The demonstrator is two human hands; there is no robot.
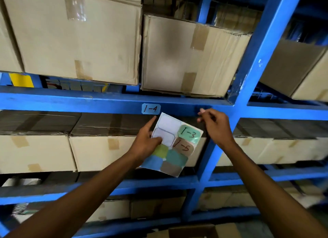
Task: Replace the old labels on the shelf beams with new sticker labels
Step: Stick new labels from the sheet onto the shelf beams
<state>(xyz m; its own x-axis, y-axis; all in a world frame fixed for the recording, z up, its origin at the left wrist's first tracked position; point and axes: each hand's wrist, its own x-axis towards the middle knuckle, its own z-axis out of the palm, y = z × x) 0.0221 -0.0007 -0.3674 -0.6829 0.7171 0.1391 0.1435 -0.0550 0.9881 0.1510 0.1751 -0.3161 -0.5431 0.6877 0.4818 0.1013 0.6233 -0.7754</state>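
A light blue sticker label marked "1-4" [151, 108] is stuck on the front of a blue shelf beam [71, 102]. Just below it, my left hand [148, 140] grips a sticker sheet [173, 145] with its thumb on the sheet's face. The sheet carries a green "1-3" sticker [189, 133], a brown "1-5" sticker [183, 146], several blank coloured stickers and two empty outlines at its top. My right hand [215, 124] is raised to the right of the sheet, its fingertips pinched at the beam's lower edge; whether they hold anything is unclear.
Taped cardboard boxes [74, 33] fill the shelf above the beam and more boxes [99, 150] sit below it. A blue upright post [257, 74] stands right of my right hand. A yellow tag [21, 80] shows at far left.
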